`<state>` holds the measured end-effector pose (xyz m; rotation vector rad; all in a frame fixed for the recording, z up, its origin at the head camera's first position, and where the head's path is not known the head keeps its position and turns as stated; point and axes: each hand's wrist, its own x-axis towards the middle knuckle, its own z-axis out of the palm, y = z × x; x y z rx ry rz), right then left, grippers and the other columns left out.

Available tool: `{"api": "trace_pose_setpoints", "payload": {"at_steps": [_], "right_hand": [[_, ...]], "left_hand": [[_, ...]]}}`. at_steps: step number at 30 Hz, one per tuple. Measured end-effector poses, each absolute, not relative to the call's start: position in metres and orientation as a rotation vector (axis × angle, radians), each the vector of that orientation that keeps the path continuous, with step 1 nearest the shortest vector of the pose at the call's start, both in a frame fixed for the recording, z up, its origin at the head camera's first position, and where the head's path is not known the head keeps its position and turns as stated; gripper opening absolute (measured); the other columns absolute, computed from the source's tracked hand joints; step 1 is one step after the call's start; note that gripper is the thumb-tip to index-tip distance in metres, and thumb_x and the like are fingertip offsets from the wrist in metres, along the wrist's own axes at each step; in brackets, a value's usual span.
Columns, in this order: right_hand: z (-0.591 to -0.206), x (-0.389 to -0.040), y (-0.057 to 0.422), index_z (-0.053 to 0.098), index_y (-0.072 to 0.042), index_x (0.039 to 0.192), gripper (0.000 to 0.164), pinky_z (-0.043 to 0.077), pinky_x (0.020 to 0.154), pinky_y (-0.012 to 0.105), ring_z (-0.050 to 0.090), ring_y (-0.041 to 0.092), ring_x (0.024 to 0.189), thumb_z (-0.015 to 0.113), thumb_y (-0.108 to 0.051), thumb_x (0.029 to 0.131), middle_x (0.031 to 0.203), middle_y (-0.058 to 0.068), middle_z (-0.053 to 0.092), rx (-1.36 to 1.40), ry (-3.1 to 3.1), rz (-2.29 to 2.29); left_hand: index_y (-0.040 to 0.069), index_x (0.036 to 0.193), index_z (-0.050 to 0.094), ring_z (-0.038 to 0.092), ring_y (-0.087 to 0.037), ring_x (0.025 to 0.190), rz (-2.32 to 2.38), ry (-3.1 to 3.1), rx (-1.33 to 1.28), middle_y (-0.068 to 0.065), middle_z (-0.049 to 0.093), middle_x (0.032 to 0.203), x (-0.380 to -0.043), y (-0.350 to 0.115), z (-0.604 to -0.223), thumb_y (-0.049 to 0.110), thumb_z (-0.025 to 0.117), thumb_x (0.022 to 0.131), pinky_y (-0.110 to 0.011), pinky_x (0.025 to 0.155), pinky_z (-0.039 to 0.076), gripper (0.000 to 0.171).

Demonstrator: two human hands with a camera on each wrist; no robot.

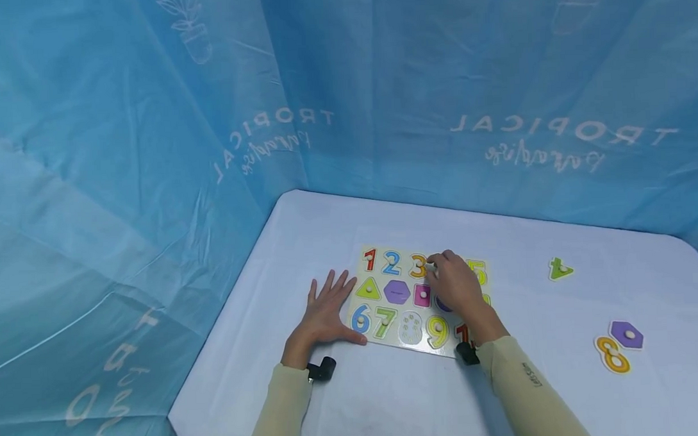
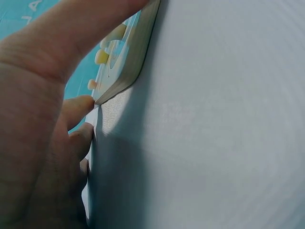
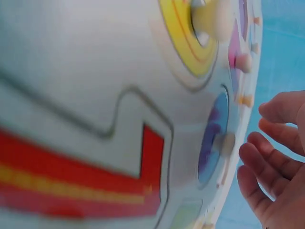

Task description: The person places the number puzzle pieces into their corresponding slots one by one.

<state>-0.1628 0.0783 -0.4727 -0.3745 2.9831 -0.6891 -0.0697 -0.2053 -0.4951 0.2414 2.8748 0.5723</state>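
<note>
A wooden number puzzle board (image 1: 396, 342) lies on the table, with knobbed pieces such as the red 1 (image 1: 370, 259), blue 2 (image 1: 391, 263) and orange 3 (image 1: 418, 265) seated in it. My left hand (image 1: 325, 314) rests with spread fingers at the board's left edge, its thumb along the near edge. Over the board's upper right part is my right hand (image 1: 456, 283), its fingertips close to the orange 3. In the right wrist view, its loosely bent fingers (image 3: 259, 164) hold nothing and stand apart from the knobs. The 4 position is hidden under this hand.
Loose on the table to the right lie a green 4 (image 1: 560, 269), a purple hexagon (image 1: 626, 335) and an orange 8 (image 1: 612, 354), the last two touching or nearly so. A blue printed curtain (image 1: 381, 153) hangs behind the white table (image 1: 349, 218) and on its left.
</note>
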Motion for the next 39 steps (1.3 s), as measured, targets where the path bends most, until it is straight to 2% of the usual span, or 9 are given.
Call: {"api": "trace_pose_setpoints", "payload": {"at_steps": [8,16,24,32,39], "right_hand": [[-0.466,-0.155,0.108,0.066,-0.005,0.113,0.028,0.050,0.085,0.052,0.056,0.035,0.102,0.063,-0.021,0.090,0.112,0.017,0.058,-0.388,3.070,-0.672],[-0.467,-0.148,0.136,0.065,-0.004,0.116,0.032,0.048,0.086,0.055,0.053,0.038,0.107,0.064,-0.022,0.090,0.117,0.020,0.057,-0.327,3.063,-0.634],[-0.467,-0.137,0.159,0.065,-0.002,0.115,0.034,0.048,0.083,0.055,0.054,0.037,0.102,0.064,-0.024,0.090,0.113,0.020,0.057,-0.251,3.052,-0.627],[-0.465,-0.126,0.181,0.063,-0.001,0.118,0.036,0.046,0.085,0.058,0.051,0.041,0.106,0.065,-0.023,0.089,0.115,0.022,0.055,-0.158,3.030,-0.619],[-0.467,-0.112,0.208,0.064,0.002,0.112,0.033,0.048,0.076,0.056,0.055,0.039,0.093,0.066,-0.020,0.087,0.104,0.022,0.058,-0.110,3.083,-0.575]], "left_hand": [[0.026,0.155,0.021,-0.006,-0.021,0.146,0.603,2.868,0.248,0.005,0.008,0.160,-0.070,-0.205,-0.494,0.079,0.076,0.044,-0.051,0.112,-0.011,0.134],[0.026,0.155,0.020,-0.007,-0.021,0.145,0.574,2.861,0.228,0.005,0.007,0.160,-0.069,-0.207,-0.491,0.078,0.077,0.044,-0.051,0.112,-0.011,0.135],[0.026,0.155,0.020,-0.008,-0.021,0.145,0.580,2.864,0.244,0.005,0.007,0.160,-0.070,-0.205,-0.494,0.079,0.075,0.045,-0.051,0.112,-0.011,0.134],[0.025,0.154,0.022,-0.006,-0.022,0.146,0.617,2.874,0.236,0.005,0.009,0.160,-0.070,-0.207,-0.494,0.078,0.076,0.044,-0.052,0.112,-0.010,0.134],[0.024,0.154,0.024,-0.004,-0.023,0.146,0.646,2.886,0.268,0.003,0.012,0.160,-0.069,-0.205,-0.495,0.078,0.077,0.045,-0.053,0.112,-0.008,0.132]]}}
